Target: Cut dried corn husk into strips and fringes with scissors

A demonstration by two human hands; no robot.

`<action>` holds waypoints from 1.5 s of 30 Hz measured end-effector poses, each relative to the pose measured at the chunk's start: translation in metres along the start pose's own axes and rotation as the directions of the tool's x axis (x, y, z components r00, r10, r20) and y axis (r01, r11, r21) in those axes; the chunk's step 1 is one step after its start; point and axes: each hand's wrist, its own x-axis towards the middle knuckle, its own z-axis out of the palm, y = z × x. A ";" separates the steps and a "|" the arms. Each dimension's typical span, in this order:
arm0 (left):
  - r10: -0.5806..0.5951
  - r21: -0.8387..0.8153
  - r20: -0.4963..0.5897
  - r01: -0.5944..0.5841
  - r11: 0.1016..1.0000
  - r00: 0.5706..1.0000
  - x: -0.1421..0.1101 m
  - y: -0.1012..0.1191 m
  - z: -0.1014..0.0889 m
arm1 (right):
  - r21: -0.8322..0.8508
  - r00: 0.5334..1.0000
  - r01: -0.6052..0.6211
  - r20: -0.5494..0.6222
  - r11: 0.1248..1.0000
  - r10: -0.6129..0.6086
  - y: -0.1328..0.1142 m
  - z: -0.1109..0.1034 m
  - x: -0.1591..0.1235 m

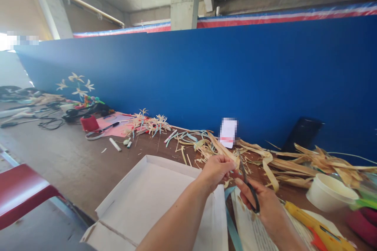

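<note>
My left hand (218, 169) pinches a pale dried husk strip (219, 145) that runs up and away from the fingertips. Dark-handled scissors (252, 195) are gripped in my right hand (265, 204), their blades pointing up beside the strip. Whether the blades touch the strip I cannot tell. Both hands are close together above the brown table. Below my left forearm lies a shallow white cardboard box (147, 196), and a printed sheet (250, 225) is partly under my right hand.
A yellow glue gun (316, 225) and a cream paper tub (331, 194) stand at the right. Husk strips (297, 166) lie along the blue partition (191, 74). Small husk flowers (150, 123) and a red thread spool (89, 123) are further left. A red chair (23, 192) is at the left edge.
</note>
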 end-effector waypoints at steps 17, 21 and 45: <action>0.102 -0.109 -0.032 -0.105 0.988 0.994 0.005 -0.005 -0.004 | 0.012 0.999 -0.046 0.029 0.999 0.045 0.009 -0.001 0.002; 0.109 -0.124 -0.018 -0.110 0.986 0.994 0.006 -0.006 -0.005 | 0.019 0.998 -0.049 0.029 0.999 0.049 0.007 -0.001 0.001; 0.129 0.031 0.049 -0.130 0.991 0.991 0.004 0.000 -0.011 | 0.051 0.999 -0.027 -0.028 0.998 0.029 0.020 -0.005 0.008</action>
